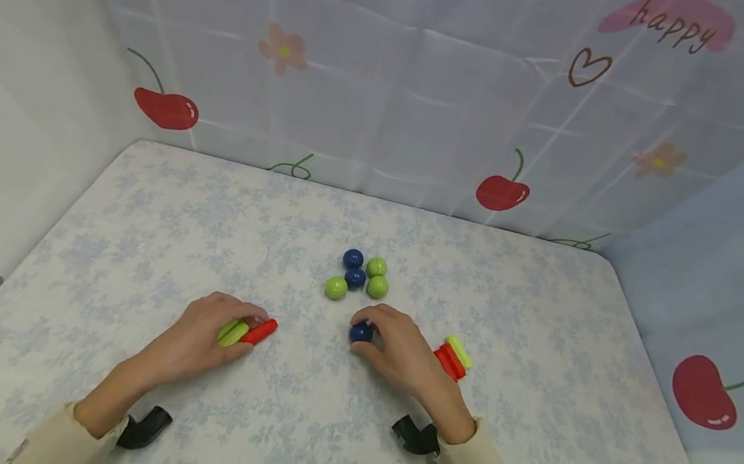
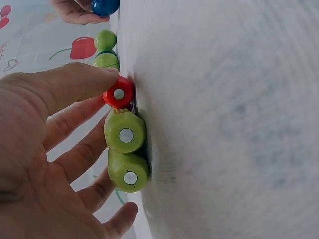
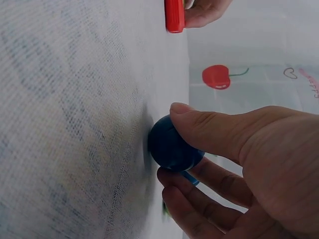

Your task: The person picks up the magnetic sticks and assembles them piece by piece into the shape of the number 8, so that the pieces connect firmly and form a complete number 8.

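My left hand (image 1: 205, 335) curls its thumb and fingers about a short red rod (image 1: 260, 332). In the left wrist view the thumb lies against the red rod (image 2: 118, 92), which touches the table. Two yellow-green rods (image 2: 127, 154) with pale round ends lie side by side next to it, under the palm. My right hand (image 1: 398, 348) pinches a dark blue ball (image 1: 361, 332) between thumb and fingers. Up close, the ball (image 3: 172, 144) sits at or just above the cloth; which one I cannot tell.
Beyond the right hand, green balls (image 1: 335, 287) and dark blue balls (image 1: 353, 259) cluster on the patterned table (image 1: 238, 212). Red rods (image 1: 450, 362) and a yellow-green rod (image 1: 459, 352) lie right of the right wrist. Black curved pieces (image 1: 145, 428) sit at both cuffs. A printed curtain (image 1: 393, 91) hangs behind.
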`<state>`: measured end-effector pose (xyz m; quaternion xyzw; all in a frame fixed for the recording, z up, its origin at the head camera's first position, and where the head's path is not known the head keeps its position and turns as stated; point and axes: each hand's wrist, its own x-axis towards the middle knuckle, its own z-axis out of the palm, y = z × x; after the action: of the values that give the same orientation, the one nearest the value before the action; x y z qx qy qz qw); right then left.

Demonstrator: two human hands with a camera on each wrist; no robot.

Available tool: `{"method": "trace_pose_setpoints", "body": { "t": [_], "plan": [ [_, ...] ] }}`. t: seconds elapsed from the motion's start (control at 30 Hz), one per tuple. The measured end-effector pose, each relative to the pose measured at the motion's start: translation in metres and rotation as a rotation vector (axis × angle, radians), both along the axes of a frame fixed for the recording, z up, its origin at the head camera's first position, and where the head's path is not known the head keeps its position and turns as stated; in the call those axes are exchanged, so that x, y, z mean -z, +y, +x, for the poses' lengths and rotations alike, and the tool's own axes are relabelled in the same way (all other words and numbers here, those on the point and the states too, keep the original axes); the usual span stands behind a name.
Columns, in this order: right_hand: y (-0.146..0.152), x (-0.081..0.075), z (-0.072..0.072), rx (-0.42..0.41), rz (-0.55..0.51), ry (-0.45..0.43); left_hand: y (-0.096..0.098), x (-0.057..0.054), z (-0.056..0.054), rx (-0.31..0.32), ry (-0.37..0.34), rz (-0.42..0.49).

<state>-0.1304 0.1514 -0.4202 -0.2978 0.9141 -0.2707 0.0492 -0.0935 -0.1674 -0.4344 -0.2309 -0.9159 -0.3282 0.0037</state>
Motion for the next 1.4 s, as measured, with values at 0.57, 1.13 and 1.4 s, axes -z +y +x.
{"method": "trace_pose_setpoints", "body": {
  "t": [0.57, 1.13, 1.4],
  "plan": [
    [-0.002, -0.002, 0.002, 0.067, 0.032, -0.022, 0.009, -0.003, -0.008, -0.041, -0.024, 0.013],
    [0.001, -0.005, 0.001, 0.121, 0.055, -0.049, 0.032, -0.014, -0.014, 0.015, -0.138, 0.153],
    [0.002, -0.005, 0.001, 0.132, 0.058, -0.076, 0.048, -0.015, -0.023, 0.048, -0.157, 0.166]
  ]
}}
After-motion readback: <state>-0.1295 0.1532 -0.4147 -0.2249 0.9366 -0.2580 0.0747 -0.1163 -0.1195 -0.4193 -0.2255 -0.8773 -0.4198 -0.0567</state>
